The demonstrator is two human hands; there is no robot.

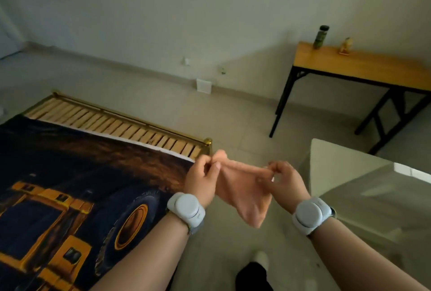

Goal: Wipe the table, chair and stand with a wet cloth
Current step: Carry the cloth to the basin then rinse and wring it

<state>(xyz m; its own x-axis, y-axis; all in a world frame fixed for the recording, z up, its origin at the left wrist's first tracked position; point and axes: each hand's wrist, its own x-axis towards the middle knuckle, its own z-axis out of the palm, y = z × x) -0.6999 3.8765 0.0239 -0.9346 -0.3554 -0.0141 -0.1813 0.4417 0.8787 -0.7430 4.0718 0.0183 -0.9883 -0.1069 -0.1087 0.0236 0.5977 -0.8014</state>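
- Peach cloth hangs in the air before me, over the floor between the bed and a white block; my left hand pinches one upper corner between thumb and fingertips; my right hand pinches the other; the rest droops to a point below.
- I judge the step in hand to be spreading or folding the cloth before any wiping; nothing shows me whether it is wet.
- To do it well I would keep both pinches firm, draw the top edge taut, then fold it into a flat pad that fits the palm; a bunched rag smears rather than wipes.
- Wooden table on black legs stands by the wall, well apart from me to the right; a dark bottle and a small yellowish figure stand on its far end and would need lifting so the pad can pass beneath.
- That white block sits just beside my right hand; it may be the stand, though I cannot tell; no chair is in view.
- Writing: I can read none; the bottle's label is too small and blurred; the white wrist units show no legible mark; the blanket on the bed carries a yellow truck picture with no letters I can make out.
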